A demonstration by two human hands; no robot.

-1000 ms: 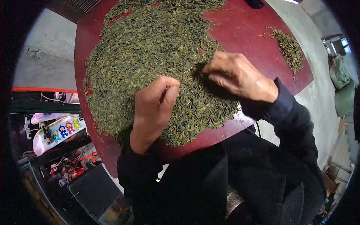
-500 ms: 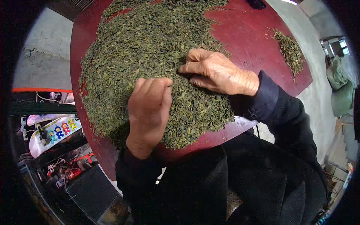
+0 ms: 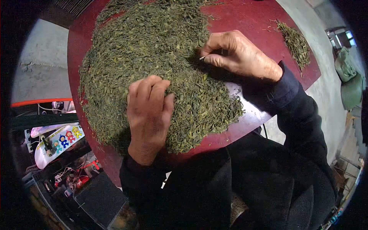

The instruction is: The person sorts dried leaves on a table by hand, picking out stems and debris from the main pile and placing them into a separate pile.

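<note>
A broad layer of dried green leaves (image 3: 142, 50) covers much of the red table (image 3: 245, 19). My right hand (image 3: 243, 55) is over the right edge of the leaves, thumb and forefinger pinched on a small pale stem (image 3: 202, 58). Over the lower middle of the leaves is my left hand (image 3: 148, 109), back upward and fingers curled down. A gap shows between its thumb and forefinger; the other fingertips are hidden, so I cannot tell whether it holds anything.
A small pile of stems and leaves (image 3: 295, 44) lies at the table's right corner. To the left are a skateboard with cartoon figures (image 3: 57, 143) and cluttered black shelving. Green sacks (image 3: 350, 84) stand at the far right.
My right hand has moved up and right from the middle of the leaves, and a pale stem now shows in its pinch. My left thumb and forefinger have parted. The view has shifted slightly.
</note>
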